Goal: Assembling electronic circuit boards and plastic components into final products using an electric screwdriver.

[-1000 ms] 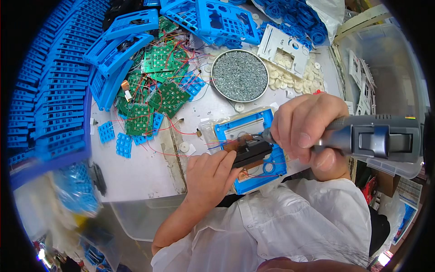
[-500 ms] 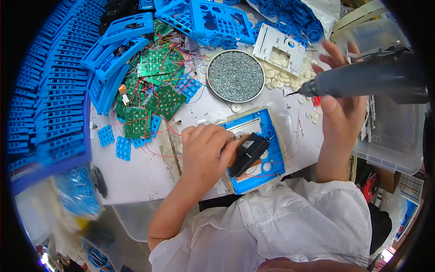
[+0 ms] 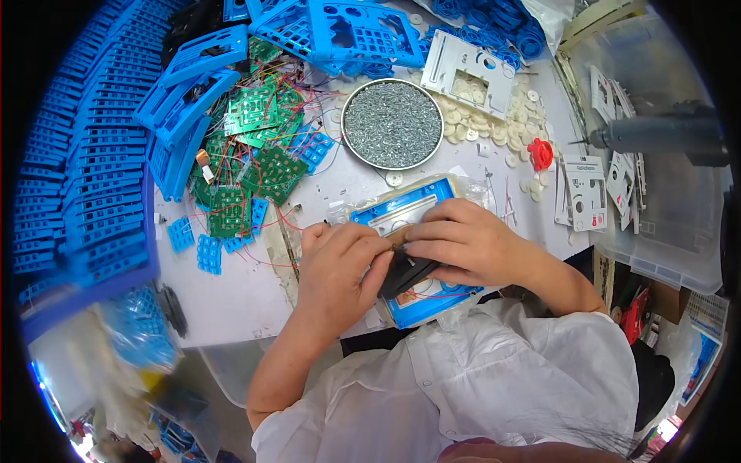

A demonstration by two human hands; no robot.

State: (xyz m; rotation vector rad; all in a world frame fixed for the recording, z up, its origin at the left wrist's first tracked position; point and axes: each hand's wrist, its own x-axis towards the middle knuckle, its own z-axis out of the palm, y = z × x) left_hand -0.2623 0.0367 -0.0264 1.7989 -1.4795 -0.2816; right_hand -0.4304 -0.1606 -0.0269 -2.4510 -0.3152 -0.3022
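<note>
A blue plastic casing [image 3: 438,305] lies on a plastic-wrapped pad in front of me. Over its middle, a black plastic part [image 3: 404,275] is held tilted between my hands. The fingers of my left hand [image 3: 336,270] are closed on its left end. My right hand [image 3: 471,243] has its fingers bent over the upper right side of the same part, and they hide much of it. To the right hangs a grey power screwdriver [image 3: 648,137], apart from both hands, its bit pointing left.
A round dish of small screws [image 3: 394,123] stands behind the casing. Green circuit boards [image 3: 255,170] with thin wires are heaped to its left. Stacked blue casings [image 3: 100,154] fill the far left. White panels [image 3: 584,193] and a clear bin [image 3: 671,231] are on the right.
My right hand has left the screwdriver's side and come in to the black part, which now tilts differently. The screwdriver has swung away to the right.
</note>
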